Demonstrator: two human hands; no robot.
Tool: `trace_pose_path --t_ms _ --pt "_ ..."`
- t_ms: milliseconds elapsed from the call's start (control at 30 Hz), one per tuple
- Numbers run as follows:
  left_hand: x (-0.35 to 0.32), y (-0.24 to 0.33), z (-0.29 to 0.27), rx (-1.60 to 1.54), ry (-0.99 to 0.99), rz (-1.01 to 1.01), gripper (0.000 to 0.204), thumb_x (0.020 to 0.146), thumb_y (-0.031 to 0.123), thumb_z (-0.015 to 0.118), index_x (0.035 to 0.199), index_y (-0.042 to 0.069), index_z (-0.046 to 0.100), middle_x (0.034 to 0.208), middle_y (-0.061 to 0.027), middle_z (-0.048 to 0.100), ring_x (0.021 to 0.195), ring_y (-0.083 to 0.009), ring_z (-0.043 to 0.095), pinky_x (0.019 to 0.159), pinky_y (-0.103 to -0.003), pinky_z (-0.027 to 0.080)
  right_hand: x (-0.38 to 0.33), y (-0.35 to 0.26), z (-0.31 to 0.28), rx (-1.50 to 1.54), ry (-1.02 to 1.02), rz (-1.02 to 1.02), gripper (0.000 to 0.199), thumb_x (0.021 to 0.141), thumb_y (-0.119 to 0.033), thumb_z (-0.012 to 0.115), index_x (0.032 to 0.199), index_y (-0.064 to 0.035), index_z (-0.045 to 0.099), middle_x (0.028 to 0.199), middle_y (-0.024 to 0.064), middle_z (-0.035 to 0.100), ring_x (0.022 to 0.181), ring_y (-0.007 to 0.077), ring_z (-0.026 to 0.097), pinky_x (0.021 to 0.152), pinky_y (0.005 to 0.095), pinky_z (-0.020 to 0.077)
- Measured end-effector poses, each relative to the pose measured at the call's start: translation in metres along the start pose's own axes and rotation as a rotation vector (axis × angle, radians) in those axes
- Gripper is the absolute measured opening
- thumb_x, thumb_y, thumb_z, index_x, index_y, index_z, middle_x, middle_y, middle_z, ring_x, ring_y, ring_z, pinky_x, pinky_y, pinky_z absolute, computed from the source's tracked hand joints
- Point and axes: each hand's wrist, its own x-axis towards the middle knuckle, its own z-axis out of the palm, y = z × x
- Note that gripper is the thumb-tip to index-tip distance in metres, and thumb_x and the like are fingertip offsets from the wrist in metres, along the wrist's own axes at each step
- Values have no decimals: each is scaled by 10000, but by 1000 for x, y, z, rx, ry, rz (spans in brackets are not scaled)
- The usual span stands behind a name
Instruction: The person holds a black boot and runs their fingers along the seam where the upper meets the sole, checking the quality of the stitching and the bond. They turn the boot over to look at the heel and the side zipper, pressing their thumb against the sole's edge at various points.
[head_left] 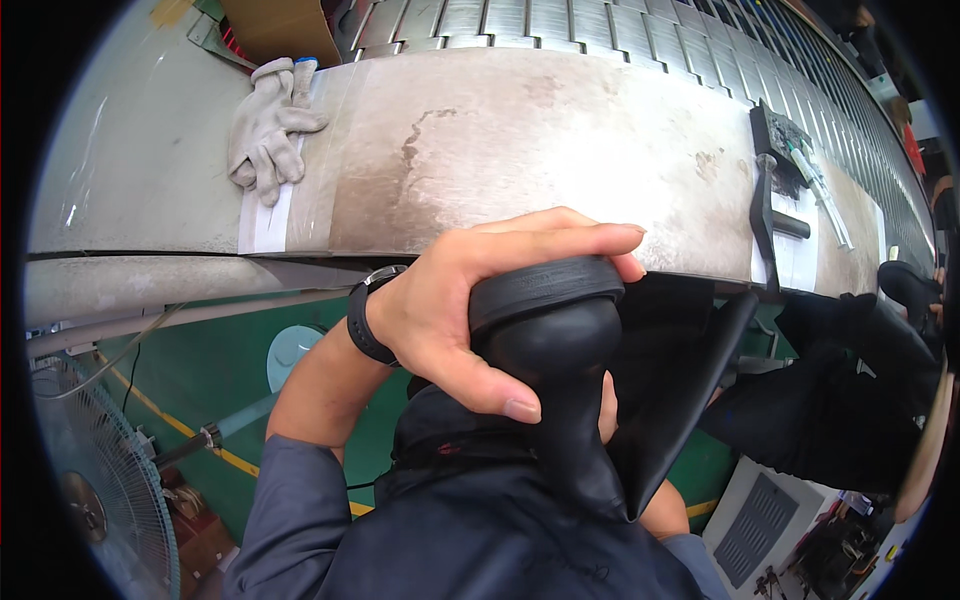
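Hands: 2 in view, 1 nearly whole. Left hand [440, 295] lies over the upturned end of 1 black boot [560, 340]. Its fingers [550, 243] stretch along the far side of the thick rim and the thumb bends down the near side, well apart from them; the boot is gripped between. The boot sits directly below the fingers, narrowing toward the lap, its wide shaft rising to their right.

Right hand [608, 408]: 1 fingertip visible, just beside the narrow part of the boot, below the left fingers. Remainder hidden; cannot tell whether it is spread or pinching.

At the left wrist, 1 dark watch [372, 318].

Beyond the fingers: 1 bench [560, 140], stained, with a row of metal slats [600, 28] along its far edge; slats not counted.

Left of and beyond the fingers: grey glove [268, 130], 1 or 2 overlapping, cannot tell; it rests partly on white paper [264, 228]. Farther off, 1 cardboard box [280, 32].

Right of the fingers, well apart, near one another on the bench: 1 black T-shaped tool [766, 215], 1 dark block [782, 145], 1 slender clear tube [824, 200].

Below and left of the fingers: 1 fan [95, 490], 1 pale-blue round seat [292, 355].
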Motion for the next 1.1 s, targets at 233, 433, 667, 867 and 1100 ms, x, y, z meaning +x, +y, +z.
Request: trace_pose_path --t_ms 233,433,667,867,1100 --pt "-1 0 1 -16 17 -8 1142 690 338 972 1572 -168 451 1415 -311 634 1328 -374 623 1143 -481 482 7 -13 19 17 -32 4 757 1095 -541 354 1600 18 436 1516 217 592 1388 284 598 1187 424 470" --pt "-1 -2 0 -17 20 -24 1132 696 333 965 1572 -167 451 1418 -312 631 1330 -377 622 1144 -485 478 6 -16 23 -2 10 23 762 1096 -540 349 1611 16 421 1533 218 576 1405 288 584 1201 424 456" --pt "-2 -1 1 -25 30 -53 1111 713 333 952 1573 -164 453 1419 -314 630 1332 -380 622 1144 -479 480 8 -9 21 57 5 -26 747 1092 -510 347 1615 19 416 1545 222 565 1419 287 570 1222 420 430" --pt "2 0 0 34 33 -65 1075 744 380 925 1568 -145 475 1423 -302 632 1322 -376 628 1143 -470 481 7 -15 19 40 -53 -32 750 1089 -500 335 1609 34 424 1548 223 565 1407 292 582 1203 418 452" --pt "-5 16 10 -42 239 -308 902 742 361 1016 1434 -88 651 1348 -198 676 1279 -286 649 1091 -413 516 15 -48 85 -512 645 261 228 1051 -126 677 1189 55 665 835 152 725 659 220 724 552 326 610"
